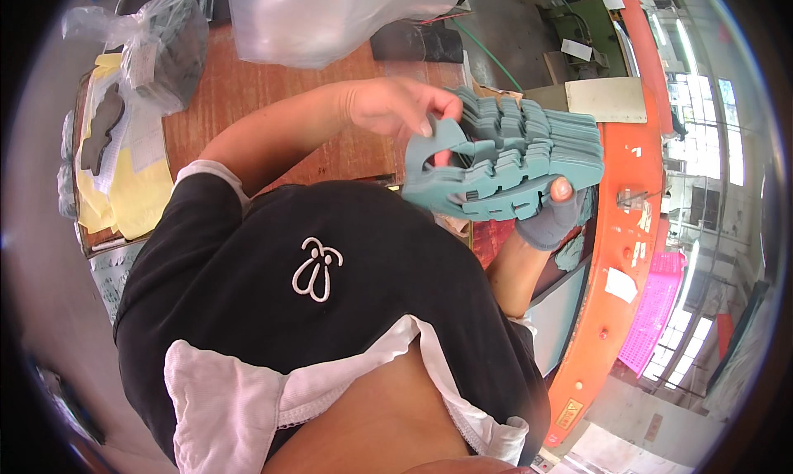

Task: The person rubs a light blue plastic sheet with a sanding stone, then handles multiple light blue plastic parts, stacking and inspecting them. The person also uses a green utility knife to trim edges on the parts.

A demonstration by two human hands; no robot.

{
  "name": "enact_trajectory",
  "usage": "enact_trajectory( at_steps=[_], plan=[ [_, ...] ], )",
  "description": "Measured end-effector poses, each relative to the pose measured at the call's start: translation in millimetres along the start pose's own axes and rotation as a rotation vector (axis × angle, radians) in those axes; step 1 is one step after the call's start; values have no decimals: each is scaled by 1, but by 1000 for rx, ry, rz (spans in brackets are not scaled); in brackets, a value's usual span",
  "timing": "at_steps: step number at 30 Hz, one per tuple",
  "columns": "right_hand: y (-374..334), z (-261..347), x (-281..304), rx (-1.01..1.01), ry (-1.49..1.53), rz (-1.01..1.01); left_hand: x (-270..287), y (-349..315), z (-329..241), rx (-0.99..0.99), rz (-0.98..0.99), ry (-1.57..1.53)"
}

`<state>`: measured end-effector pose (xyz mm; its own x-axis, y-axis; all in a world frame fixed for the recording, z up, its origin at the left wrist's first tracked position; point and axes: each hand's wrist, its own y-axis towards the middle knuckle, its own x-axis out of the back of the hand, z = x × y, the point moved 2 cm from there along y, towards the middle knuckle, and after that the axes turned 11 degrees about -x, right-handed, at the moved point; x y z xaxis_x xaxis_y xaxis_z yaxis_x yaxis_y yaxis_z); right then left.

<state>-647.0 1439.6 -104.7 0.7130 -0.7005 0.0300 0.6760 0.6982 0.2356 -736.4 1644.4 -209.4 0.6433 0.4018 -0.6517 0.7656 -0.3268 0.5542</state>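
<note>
A thick stack of grey-green cut-out sheets [504,160], shaped like soles with slots and notches, is held in front of my chest at the right. My right hand [552,218], in a grey glove with the thumb tip bare, grips the stack from its near side, thumb on top; its other fingers are hidden underneath. At the stack's left end, my bare left hand [403,110] has its thumb and fingers closed on the looped end of a cut-out sheet [446,139]. That end looks lifted a little from the others.
Beyond my arm is a reddish-brown wooden table [273,102]. Clear plastic bags [169,52] and yellow paper [144,185] with a dark cut-out [103,131] lie at left. An orange machine beam [615,251] runs down the right, beside a pink basket [652,309].
</note>
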Motion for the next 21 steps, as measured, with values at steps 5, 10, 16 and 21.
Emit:
enact_trajectory(
  at_steps=[5, 10, 16, 21],
  plan=[
    [5, 1, -7, 14, 4, -28, -10, -2, 24, -24, 170, -331],
    [9, 9, -13, -12, -75, 8, -3, 2, 21, 34, 64, 307],
    [14, 8, -10, -10, -82, 126, -12, 22, -8, 358, 163, 718],
    [15, 9, -4, -58, 162, 166, -23, 31, -20, -153, 75, 1169]
  ],
)
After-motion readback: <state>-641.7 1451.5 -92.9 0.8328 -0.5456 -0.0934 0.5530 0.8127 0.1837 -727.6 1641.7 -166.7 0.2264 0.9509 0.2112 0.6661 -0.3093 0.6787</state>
